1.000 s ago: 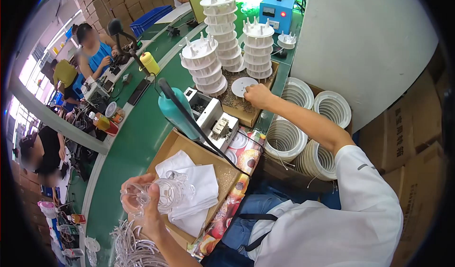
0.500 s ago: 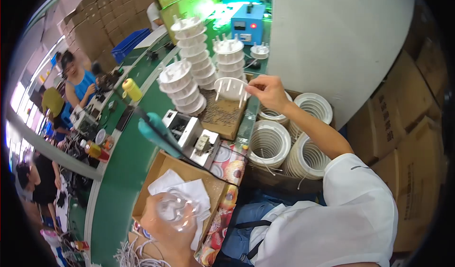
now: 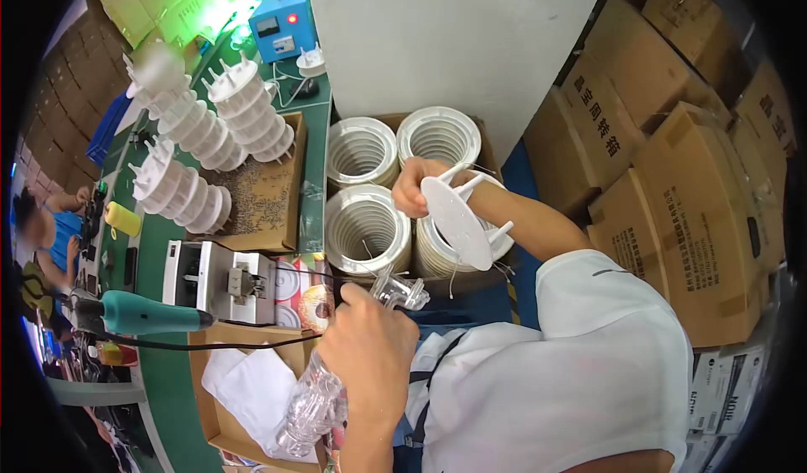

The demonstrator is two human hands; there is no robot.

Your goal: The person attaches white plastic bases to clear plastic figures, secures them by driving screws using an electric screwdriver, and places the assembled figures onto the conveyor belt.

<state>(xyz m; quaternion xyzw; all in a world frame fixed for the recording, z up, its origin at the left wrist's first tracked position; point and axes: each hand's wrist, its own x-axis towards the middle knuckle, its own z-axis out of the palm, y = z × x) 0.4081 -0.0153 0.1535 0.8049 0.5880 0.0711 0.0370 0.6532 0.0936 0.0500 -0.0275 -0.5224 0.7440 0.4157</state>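
Over stacked white rings (image 3: pixel 367 221), the right hand (image 3: pixel 417 187) pinches a tilted, pegged white disc (image 3: pixel 456 223). Left hand (image 3: pixel 368 347) grips transparent ware (image 3: pixel 313 407).

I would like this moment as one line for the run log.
left hand: holds clear plastic | right hand: holds white pegged disc | white ring stack: partly behind disc | teal tool: unheld

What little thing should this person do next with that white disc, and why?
Perhaps the right hand should bring the white disc a little closer to the clear plastic in the left hand. Both hands are holding something, and the disc hangs tilted in the air, apart from the clear plastic.
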